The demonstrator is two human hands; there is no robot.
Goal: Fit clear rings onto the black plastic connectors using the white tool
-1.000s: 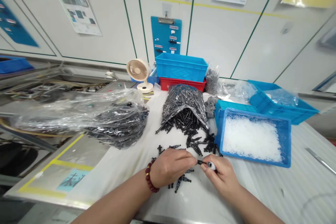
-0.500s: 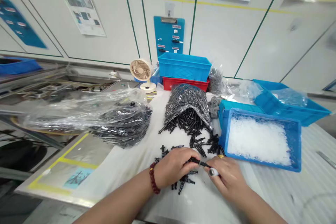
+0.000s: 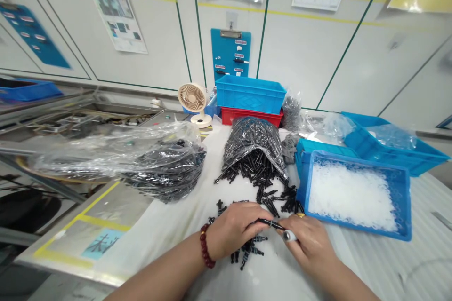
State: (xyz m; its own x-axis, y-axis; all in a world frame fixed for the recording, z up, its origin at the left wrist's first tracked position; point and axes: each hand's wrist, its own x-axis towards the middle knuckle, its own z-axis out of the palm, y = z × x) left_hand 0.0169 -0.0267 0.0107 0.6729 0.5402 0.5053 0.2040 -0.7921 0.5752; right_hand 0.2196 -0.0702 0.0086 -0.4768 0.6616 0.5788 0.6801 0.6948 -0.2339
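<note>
My left hand (image 3: 233, 228), with a dark red bead bracelet at the wrist, pinches a thin black stepped plastic part (image 3: 269, 222). The part lies nearly level, its right end at the fingertips of my right hand (image 3: 305, 237), which are closed on it. Pale bands show around the part near that end. A short white tube-like piece (image 3: 290, 235) with a dark end sits at my right thumb and fingers; its kind I cannot make out. Similar black parts (image 3: 250, 250) with pale bands lie below and behind my left hand, partly covered by it.
An open clear bag (image 3: 252, 131) spills loose black parts (image 3: 271, 200) onto the table. At right, a tilted blue bin (image 3: 356, 231) holds many small white rings. Another filled bag (image 3: 165, 164) lies left. A fan (image 3: 193, 99) and stacked blue and red bins (image 3: 250, 96) stand behind.
Both hands stay close together. The black part has shifted slightly between them, and its banded section now sits nearer my right fingertips. The whole view has moved slightly.
</note>
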